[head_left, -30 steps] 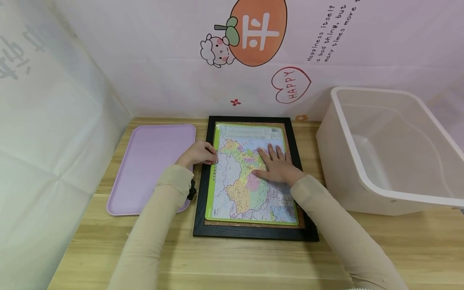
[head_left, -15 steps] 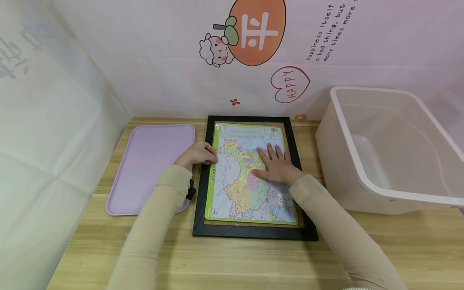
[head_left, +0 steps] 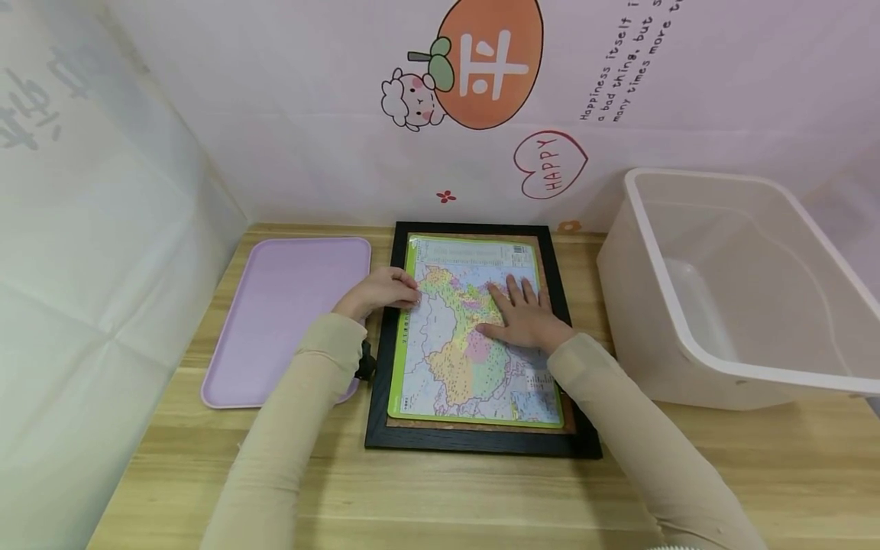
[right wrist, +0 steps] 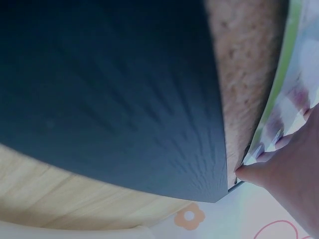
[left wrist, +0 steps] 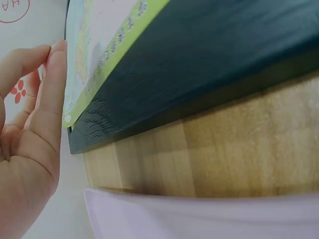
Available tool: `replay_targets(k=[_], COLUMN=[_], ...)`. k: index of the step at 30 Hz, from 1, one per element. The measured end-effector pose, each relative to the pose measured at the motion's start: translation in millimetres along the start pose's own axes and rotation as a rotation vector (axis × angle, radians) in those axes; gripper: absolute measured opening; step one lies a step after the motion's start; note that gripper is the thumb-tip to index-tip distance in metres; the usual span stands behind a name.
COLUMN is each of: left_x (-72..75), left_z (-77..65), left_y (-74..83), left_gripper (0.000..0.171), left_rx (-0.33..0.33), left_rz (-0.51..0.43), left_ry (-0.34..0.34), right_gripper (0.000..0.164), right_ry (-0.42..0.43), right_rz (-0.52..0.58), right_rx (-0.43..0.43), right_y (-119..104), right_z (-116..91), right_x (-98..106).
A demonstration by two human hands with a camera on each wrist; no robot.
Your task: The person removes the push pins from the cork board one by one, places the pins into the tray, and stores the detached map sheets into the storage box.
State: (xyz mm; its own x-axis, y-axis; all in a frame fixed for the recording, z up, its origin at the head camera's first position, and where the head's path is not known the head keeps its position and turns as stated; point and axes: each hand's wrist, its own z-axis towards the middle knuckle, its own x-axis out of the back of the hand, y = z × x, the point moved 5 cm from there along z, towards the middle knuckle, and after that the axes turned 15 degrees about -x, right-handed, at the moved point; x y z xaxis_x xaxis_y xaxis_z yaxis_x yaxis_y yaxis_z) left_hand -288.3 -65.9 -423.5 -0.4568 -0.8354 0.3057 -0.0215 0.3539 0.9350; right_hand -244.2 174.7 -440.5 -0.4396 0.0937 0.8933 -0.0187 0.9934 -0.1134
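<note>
A map sheet (head_left: 457, 359) with a green border lies on a black-framed cork board (head_left: 481, 441), whose brown cork shows around the sheet. My left hand (head_left: 381, 292) is over the sheet's left edge, thumb and index fingertips pinched together. A tiny shiny thing (left wrist: 53, 46) shows between those fingertips, mostly hidden; I cannot tell its kind. My right hand (head_left: 528, 317) rests flat on the map's right half, fingers spread. In the right wrist view, its fingers (right wrist: 254, 172) reach over the sheet's edge beside the bare cork strip (right wrist: 244, 84).
A purple tray (head_left: 296, 283) lies left of the board, partly under my left forearm. To the right stands a large white plastic bin (head_left: 660, 321). Behind the wooden table (head_left: 412, 496) hangs a printed cloth wall (head_left: 309, 153).
My left hand has shifted slightly to the right, farther over the map's left edge, fingertips still pinched. The right hand stays flat in place on the map.
</note>
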Motion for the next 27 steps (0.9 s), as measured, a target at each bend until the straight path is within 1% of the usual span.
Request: replay_targets(k=[6, 10, 14, 17, 21, 24, 27], left_x=[6.8, 15.1, 25.6, 32.8, 41.8, 49.3, 56.7], left_z=[-3.0, -3.8, -5.3, -7.9, -12.9, -16.8, -21.4], left_y=[6.3, 9.3, 11.3, 13.6, 14.5, 11.9, 8.0], left_gripper=[0.025, 0.027, 0.030, 0.035, 0.040, 0.042, 0.046], left_rx=[-0.013, -0.017, -0.001, 0.003, -0.008, -0.012, -0.002], left_rz=[-0.010, 0.012, 0.020, -0.003, -0.034, -0.050, -0.067], left_ry=[-0.019, -0.005, 0.026, 0.043, 0.059, 0.084, 0.120], right_gripper=[0.089, 0.090, 0.090, 0.090, 0.090, 0.090, 0.090], right_ry=[0.002, 0.000, -0.001, -0.001, -0.001, 0.000, 0.000], right_rz=[-0.011, -0.009, -0.006, -0.007, -0.005, -0.006, -0.004], right_rx=[-0.005, -0.008, -0.007, -0.007, -0.008, -0.005, -0.003], right_y=[1, 2, 2, 2, 2, 1, 1], right_z=[2, 3, 4, 4, 3, 4, 3], right_x=[-1, -1, -2, -2, -1, -1, -1])
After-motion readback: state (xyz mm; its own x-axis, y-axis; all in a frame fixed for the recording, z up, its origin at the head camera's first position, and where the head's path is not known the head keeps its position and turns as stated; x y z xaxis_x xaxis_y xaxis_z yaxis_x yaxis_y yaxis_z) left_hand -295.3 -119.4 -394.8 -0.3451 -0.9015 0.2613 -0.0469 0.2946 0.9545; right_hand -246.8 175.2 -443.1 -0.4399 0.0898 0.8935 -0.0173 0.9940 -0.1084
